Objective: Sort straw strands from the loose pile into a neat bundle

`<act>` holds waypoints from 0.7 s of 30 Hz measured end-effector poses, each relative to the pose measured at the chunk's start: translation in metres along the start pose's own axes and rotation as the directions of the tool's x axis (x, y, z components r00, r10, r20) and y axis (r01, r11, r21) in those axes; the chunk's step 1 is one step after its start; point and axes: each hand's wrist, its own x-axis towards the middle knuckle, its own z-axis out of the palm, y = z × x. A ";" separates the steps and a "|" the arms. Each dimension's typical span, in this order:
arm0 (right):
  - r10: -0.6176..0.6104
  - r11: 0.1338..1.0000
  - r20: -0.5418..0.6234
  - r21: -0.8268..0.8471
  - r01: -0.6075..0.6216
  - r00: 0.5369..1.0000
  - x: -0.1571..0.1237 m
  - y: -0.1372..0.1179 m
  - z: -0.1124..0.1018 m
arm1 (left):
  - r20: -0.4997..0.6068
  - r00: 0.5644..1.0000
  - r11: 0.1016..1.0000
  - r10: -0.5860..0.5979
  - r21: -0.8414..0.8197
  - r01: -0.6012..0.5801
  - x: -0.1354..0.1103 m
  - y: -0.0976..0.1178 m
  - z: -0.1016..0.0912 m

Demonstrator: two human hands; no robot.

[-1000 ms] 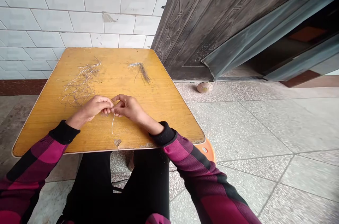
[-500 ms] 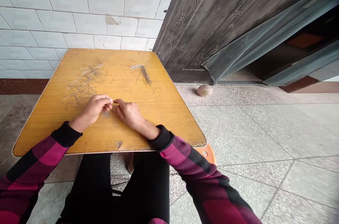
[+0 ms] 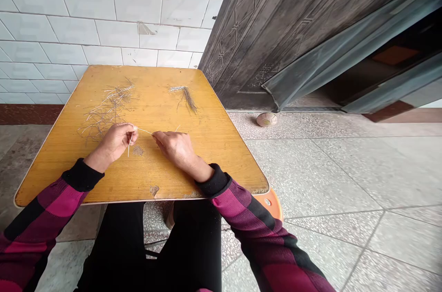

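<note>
The left hand (image 3: 116,142) is pinched shut on a thin pale strand (image 3: 144,131), with another short piece hanging below its fingers. The strand runs across to the curled right hand (image 3: 175,148), but whether those fingers grip it, I can't tell. Both hands are just above the near middle of a yellow wooden table (image 3: 214,154), below a loose heap of fibres (image 3: 107,111) at the upper left and a tidy bunch of fibres (image 3: 186,98) at the top.
</note>
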 end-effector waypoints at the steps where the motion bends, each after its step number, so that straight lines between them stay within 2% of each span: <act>1: -0.008 1.000 -0.009 -0.009 0.008 1.000 0.000 0.003 0.000 | -0.011 1.000 1.000 0.001 -0.026 -0.001 0.000 0.001 -0.001; 8: -0.011 1.000 -0.038 -0.024 0.010 0.999 -0.003 0.023 -0.006 | -0.024 0.999 0.996 -0.024 -0.086 0.022 0.002 0.006 -0.007; 15: 0.068 0.997 0.051 0.037 -0.070 0.996 -0.006 0.025 -0.015 | -0.022 0.999 0.988 -0.026 -0.152 0.023 0.006 0.007 -0.017; 21: 0.059 0.989 0.089 0.130 -0.070 0.994 -0.008 0.030 -0.016 | -0.026 0.999 0.978 -0.036 -0.206 0.030 0.009 0.015 -0.031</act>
